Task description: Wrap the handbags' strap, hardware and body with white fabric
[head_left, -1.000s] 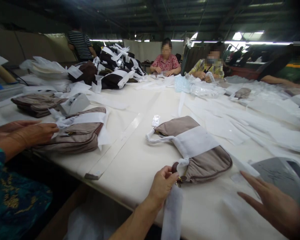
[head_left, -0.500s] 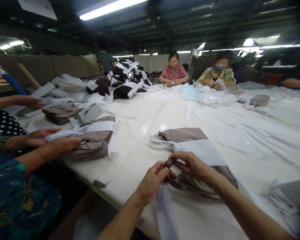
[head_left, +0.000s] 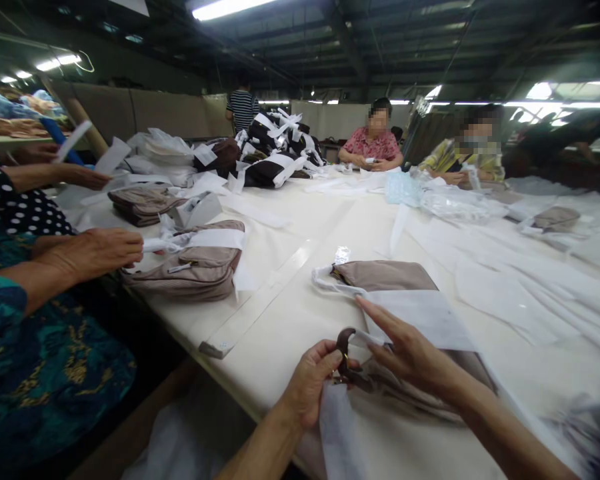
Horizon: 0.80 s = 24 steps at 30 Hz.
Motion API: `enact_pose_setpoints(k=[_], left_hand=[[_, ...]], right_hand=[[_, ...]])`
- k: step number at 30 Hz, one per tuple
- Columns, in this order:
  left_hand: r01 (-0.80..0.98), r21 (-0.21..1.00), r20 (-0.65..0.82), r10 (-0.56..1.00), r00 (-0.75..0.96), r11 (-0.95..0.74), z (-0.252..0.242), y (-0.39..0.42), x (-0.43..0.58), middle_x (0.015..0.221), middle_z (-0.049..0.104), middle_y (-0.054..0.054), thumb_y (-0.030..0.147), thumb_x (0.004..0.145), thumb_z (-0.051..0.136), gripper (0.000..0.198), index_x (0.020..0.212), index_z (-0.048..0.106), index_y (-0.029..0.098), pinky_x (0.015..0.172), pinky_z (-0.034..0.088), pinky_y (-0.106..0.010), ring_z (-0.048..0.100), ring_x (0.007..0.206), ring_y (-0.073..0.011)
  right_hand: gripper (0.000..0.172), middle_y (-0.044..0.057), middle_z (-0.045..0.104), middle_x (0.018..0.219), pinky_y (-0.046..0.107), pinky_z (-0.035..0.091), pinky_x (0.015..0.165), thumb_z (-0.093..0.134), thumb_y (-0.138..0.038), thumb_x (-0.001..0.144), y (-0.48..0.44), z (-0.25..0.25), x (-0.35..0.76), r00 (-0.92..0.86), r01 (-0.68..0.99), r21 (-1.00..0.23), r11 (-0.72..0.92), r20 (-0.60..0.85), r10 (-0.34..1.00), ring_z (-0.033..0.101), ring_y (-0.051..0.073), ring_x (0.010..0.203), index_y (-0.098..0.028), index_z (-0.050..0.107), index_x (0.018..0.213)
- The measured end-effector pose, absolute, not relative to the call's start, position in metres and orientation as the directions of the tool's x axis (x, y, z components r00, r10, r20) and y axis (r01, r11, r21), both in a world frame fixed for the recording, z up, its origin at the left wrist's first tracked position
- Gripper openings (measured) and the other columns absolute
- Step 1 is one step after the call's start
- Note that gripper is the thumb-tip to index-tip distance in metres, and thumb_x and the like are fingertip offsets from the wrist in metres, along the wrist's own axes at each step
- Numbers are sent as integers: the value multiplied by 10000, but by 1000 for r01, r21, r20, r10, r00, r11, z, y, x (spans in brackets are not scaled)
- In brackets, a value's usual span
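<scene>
A taupe fabric bag [head_left: 395,275] lies on the table before me, wrapped with a wide white paper band [head_left: 420,313]. White wrapping also covers its strap at the upper left corner. My left hand [head_left: 310,380] is closed on a dark brown strap [head_left: 346,343] with gold-coloured metal at the bag's near side. My right hand [head_left: 413,343] hovers over the bag, fingers spread, close to a short white strip [head_left: 363,339] by the strap loop. A long white paper strip [head_left: 337,427] hangs below my left hand over the table edge.
A clear ruler [head_left: 260,300] lies left of my bag. Beside me a co-worker's hand [head_left: 100,250] holds the wrapped strap of another taupe bag [head_left: 205,270]. Dark wrapped bags [head_left: 270,167] are piled behind. White sheets [head_left: 510,293] and plastic bags [head_left: 460,200] lie right.
My right hand has let go of the brown strap and spread its fingers. The strap loop now stands up from my left hand. The neighbour's hands have drawn back leftward along the wrapped strap.
</scene>
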<state>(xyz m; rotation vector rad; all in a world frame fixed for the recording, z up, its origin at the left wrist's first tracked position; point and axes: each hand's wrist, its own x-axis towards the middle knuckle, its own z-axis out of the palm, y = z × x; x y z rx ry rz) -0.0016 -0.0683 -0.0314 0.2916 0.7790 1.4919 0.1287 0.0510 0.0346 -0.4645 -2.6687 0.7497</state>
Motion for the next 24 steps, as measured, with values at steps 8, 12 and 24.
enact_pose_setpoints(k=[8, 12, 24], left_hand=[[-736, 655, -347, 933, -93, 171, -24, -70, -2, 632, 612, -49, 311, 696, 673, 277, 799, 494, 126, 514, 419, -224, 556, 530, -121], [-726, 681, -312, 935, -167, 98, -15, -70, -2, 650, 589, -10, 284, 677, 691, 367, 957, 495, 149, 479, 386, -215, 556, 532, -126], [-701, 711, -205, 941, -268, -45, -24, -74, -2, 707, 651, -59, 284, 703, 674, 235, 827, 533, 143, 622, 388, -246, 574, 628, -134]], right_hand=[[222, 65, 642, 790, 318, 452, 760, 392, -219, 885, 58, 25, 109, -962, 166, -519, 839, 104, 254, 584, 173, 765, -162, 606, 906], [234, 88, 652, 937, 387, 394, 892, 452, -115, 828, 39, 45, 96, -995, -18, -419, 908, 100, 26, 590, 191, 908, -185, 620, 975], [349, 96, 584, 1154, 351, 425, 903, 409, -196, 844, 131, 35, 87, -924, 352, -210, 912, 78, 375, 543, 220, 1057, -175, 539, 1167]])
